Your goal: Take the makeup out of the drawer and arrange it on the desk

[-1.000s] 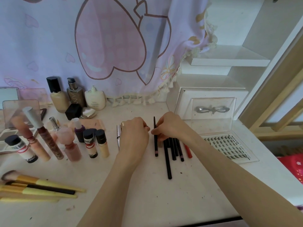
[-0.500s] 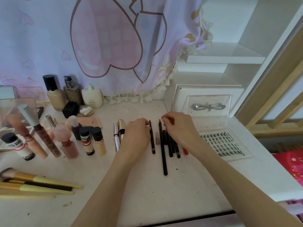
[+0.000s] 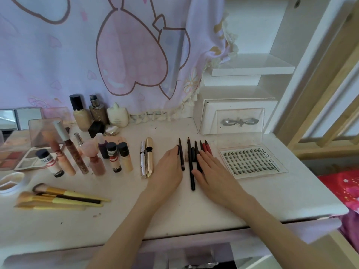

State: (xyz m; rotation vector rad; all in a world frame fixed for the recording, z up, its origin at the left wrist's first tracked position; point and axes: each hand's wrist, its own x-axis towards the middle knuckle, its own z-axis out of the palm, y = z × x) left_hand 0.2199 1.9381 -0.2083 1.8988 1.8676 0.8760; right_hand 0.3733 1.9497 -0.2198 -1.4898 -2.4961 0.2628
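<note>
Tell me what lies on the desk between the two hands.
In the head view, between the left hand and the right hand lie slim makeup pencils, side by side on the white desk, tips pointing away from the person.

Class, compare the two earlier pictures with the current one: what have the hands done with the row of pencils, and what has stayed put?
Both hands let go of the pencils they were pinching. The left hand and right hand now lie flat and open on either side of the row of pencils, which sits straighter. The mascara tubes, brushes and lash case stayed put.
</note>
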